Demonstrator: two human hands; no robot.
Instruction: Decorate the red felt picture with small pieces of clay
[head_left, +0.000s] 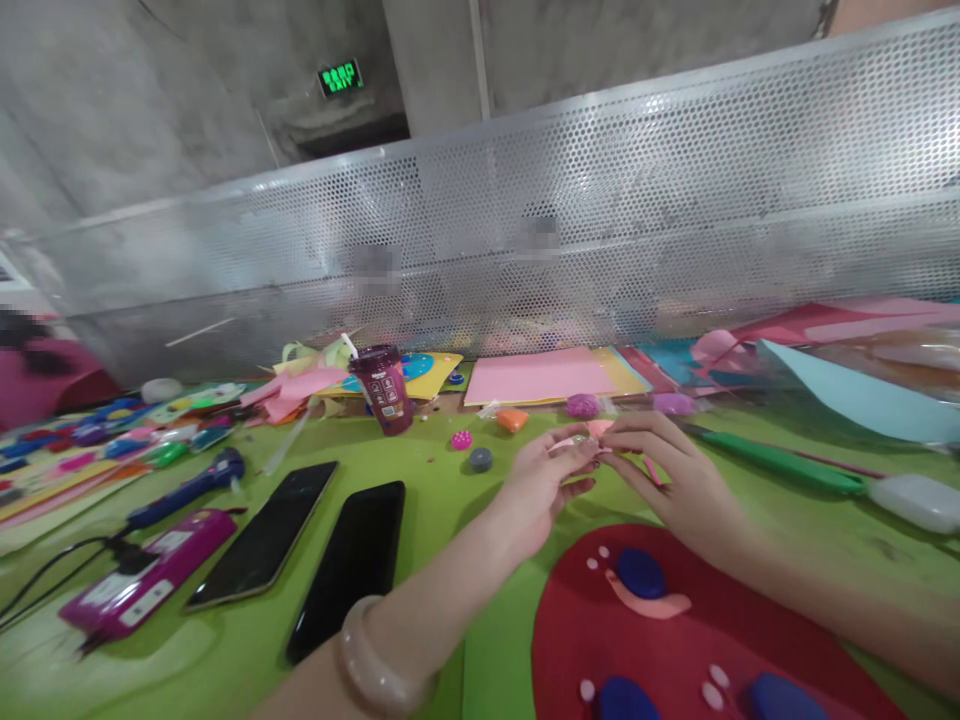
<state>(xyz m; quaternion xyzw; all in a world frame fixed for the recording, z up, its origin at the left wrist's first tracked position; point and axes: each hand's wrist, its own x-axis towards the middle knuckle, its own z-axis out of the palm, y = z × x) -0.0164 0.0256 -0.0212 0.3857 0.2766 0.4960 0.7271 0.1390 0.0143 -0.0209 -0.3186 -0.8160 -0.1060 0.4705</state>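
Observation:
Both my hands meet above the green table (450, 520) and pinch one small pink piece (592, 432) between their fingertips. My left hand (544, 485) has its fingers curled on the piece from the left, and a pale bangle (371, 665) sits on that wrist. My right hand (671, 475) closes on the same piece from the right. Just below the hands lies a red felt sheet (675, 640) carrying dark blue blobs, a pink strip and small white dots.
Two black phones (352, 560) lie at the left, beside a magenta power bank (146, 580) with a cable and a blue glue gun (187, 488). A dark red cup (384, 388), coloured paper sheets (540, 375), small clay lumps and a green pen (780, 462) lie behind. A perforated metal panel (600, 220) backs the table.

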